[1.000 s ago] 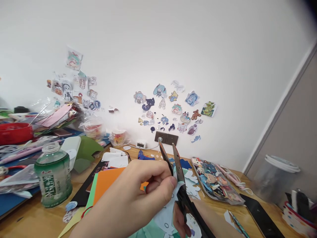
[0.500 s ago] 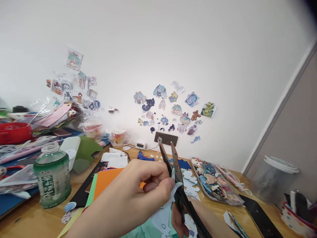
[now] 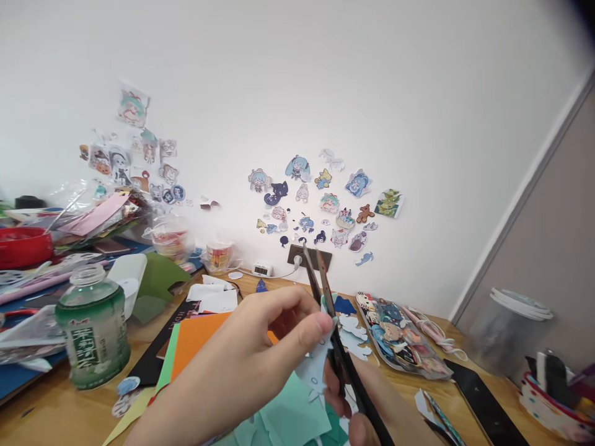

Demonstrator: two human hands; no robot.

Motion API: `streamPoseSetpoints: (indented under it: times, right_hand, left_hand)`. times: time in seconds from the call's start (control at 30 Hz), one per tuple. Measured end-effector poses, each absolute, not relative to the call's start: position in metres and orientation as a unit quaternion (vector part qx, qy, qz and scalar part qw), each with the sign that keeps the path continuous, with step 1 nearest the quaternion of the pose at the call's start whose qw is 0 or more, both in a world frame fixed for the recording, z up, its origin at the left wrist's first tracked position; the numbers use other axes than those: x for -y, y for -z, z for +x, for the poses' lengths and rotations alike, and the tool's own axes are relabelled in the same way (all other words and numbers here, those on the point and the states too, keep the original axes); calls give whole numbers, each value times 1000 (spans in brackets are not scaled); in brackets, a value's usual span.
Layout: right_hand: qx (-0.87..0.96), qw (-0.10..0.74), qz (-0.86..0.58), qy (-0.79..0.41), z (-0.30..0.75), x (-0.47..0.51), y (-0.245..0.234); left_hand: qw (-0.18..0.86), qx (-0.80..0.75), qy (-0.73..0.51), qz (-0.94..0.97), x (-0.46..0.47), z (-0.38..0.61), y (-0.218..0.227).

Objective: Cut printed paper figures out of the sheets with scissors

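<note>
My left hand (image 3: 274, 347) pinches a small pale blue paper cutout (image 3: 313, 370) between thumb and fingers, in the middle of the view. Little eye-like marks show on the paper. My right hand (image 3: 357, 396) is wrapped round the handles of dark scissors (image 3: 341, 356), partly hidden behind them. The blades point up and away from me, a little apart at the tips, and the paper's upper edge lies against them. Below my hands lie teal paper sheets (image 3: 295, 412). Orange paper (image 3: 198, 337) sits under my left wrist.
At left stand a green-labelled bottle (image 3: 93, 334) and a red pan (image 3: 25, 246) amid clutter. On the right are a sticker-filled tray (image 3: 402, 341), a black phone (image 3: 488, 399), a pen holder (image 3: 553, 409) and a lidded tub (image 3: 515, 328). Stickers (image 3: 297, 167) cover part of the wall.
The scissor blades have come closer together. My left hand has shifted slightly, the paper in it has turned, and more of the teal sheets below shows. The whole view has moved a little.
</note>
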State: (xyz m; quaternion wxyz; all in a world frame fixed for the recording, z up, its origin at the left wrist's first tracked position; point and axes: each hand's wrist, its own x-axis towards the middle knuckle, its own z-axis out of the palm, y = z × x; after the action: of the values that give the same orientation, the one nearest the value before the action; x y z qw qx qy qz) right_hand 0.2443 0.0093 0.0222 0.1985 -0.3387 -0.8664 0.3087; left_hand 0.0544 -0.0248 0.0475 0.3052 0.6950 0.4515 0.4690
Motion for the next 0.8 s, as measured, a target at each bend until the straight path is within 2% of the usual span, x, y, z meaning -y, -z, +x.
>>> streamPoseSetpoints:
  times: [0.07, 0.17, 0.27, 0.33, 0.43, 0.63, 0.73, 0.8]
  right_hand:
    - [857, 199, -346, -326, 243, -8, -30]
    - [847, 154, -332, -386, 239, -12, -37]
    - [833, 200, -290, -427, 237, -17, -36]
    - [836, 209, -290, -417, 238, -17, -35]
    - [850, 178, -311, -386, 241, -11, -35]
    - [862, 234, -246, -377, 240, -18, -11]
    - [862, 232, -215, -396, 235, -27, 4]
    - [865, 222, -213, -397, 233, -29, 7]
  left_hand:
    - [311, -446, -494, 678, 22, 58, -47]
    - [325, -443, -514, 659, 19, 62, -46]
    - [336, -450, -513, 649, 17, 65, -47]
    - [316, -466, -517, 645, 18, 68, -49]
    - [275, -482, -522, 647, 21, 74, -51]
    - [266, -491, -517, 648, 24, 79, -49]
    - [239, -505, -522, 645, 25, 79, -47]
    - [257, -500, -523, 641, 25, 80, -47]
